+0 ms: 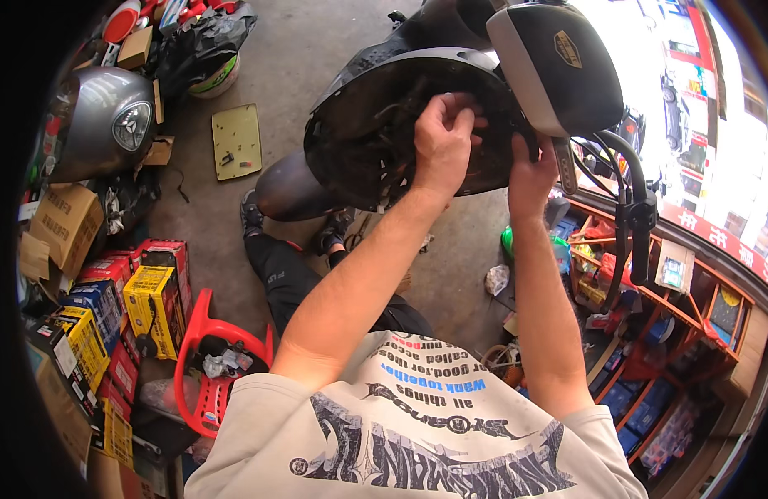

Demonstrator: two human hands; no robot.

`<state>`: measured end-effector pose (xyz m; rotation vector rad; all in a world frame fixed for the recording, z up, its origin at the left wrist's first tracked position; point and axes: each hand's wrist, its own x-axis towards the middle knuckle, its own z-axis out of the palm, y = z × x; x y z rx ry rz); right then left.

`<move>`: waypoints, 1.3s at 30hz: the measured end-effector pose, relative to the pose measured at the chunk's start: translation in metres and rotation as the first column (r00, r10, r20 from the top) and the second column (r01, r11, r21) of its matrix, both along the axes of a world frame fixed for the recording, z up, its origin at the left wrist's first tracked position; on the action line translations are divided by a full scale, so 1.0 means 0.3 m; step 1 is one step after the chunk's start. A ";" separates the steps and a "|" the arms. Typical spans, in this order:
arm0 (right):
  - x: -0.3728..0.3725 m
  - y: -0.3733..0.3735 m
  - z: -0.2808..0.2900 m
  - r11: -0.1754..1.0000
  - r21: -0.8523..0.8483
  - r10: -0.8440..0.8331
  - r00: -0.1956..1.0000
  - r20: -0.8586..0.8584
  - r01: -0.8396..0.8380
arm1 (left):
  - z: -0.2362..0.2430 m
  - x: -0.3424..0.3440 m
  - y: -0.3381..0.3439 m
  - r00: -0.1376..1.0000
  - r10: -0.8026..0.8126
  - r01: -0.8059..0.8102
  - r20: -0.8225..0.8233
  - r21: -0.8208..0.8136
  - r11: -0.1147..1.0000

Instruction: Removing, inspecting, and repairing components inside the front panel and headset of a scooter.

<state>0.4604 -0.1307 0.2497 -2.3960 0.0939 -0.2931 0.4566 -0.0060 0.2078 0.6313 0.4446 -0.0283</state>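
"Black scooter shell (pixel 363 137) is before the person (pixel 417 416). And the left hand (pixel 447 137)?"

"Half curled, over the shell's hollow. The right hand (pixel 534 175) is at its edge, below the rounded housing (pixel 559 71). Whether they grasp something, one cannot tell."

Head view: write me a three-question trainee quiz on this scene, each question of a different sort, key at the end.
1. Multiple choice: what colour is the plastic chair at the lower left? A) blue B) red C) white
2. True or false: the person's left hand is down on the floor, on the shallow tray.
3. Short answer: which of the person's hands is nearer the black handlebar grip?

Key
1. B.
2. False: the left hand is up at the hollow side of the dark shell.
3. The right hand.
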 end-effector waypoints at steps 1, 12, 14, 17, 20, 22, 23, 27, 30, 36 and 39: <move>-0.007 0.018 0.002 1.000 0.000 -0.011 0.999 0.037 0.011 | -0.001 0.010 0.024 0.991 0.096 -0.119 0.095 0.275 0.954; 0.042 0.046 -0.025 0.993 0.113 0.012 0.986 0.164 -0.031 | 0.020 0.212 0.189 0.743 -0.466 -0.445 0.481 0.875 0.192; 0.058 0.058 -0.028 0.983 -0.180 0.004 0.984 0.179 0.028 | 0.013 0.230 0.196 0.719 -0.535 -0.434 0.444 0.888 0.154; 0.056 0.068 -0.021 0.972 -0.213 -0.057 0.981 0.185 0.096 | 0.021 0.231 0.190 0.699 -0.591 -0.420 0.403 0.900 0.116; 0.045 0.088 0.005 0.963 -0.247 -0.073 0.989 0.131 0.104 | 0.024 0.221 0.190 0.698 -0.616 -0.425 0.365 0.904 0.053; 0.040 0.098 0.008 0.966 -0.243 -0.071 0.993 0.093 0.092 | 0.023 0.218 0.187 0.696 -0.618 -0.438 0.365 0.898 0.038; 0.044 0.102 0.002 0.950 -0.299 -0.047 0.986 0.159 0.094 | 0.024 0.219 0.183 0.700 -0.621 -0.427 0.352 0.904 0.031; 0.064 0.079 -0.042 0.952 -0.292 -0.026 0.972 0.233 0.095 | 0.012 0.230 0.179 0.700 -0.627 -0.424 0.342 0.905 0.020; 0.063 0.061 -0.053 0.978 -0.197 -0.022 0.975 0.221 0.067 | 0.015 0.227 0.172 0.712 -0.620 -0.428 0.330 0.904 -0.010; 0.058 0.055 -0.023 0.993 -0.119 -0.001 0.986 0.169 0.021 | 0.016 0.232 0.171 0.703 -0.612 -0.460 0.363 0.888 -0.002; 0.057 0.051 -0.026 0.992 -0.128 0.027 0.984 0.176 -0.004 | 0.009 0.241 0.183 0.676 -0.635 -0.447 0.374 0.893 0.051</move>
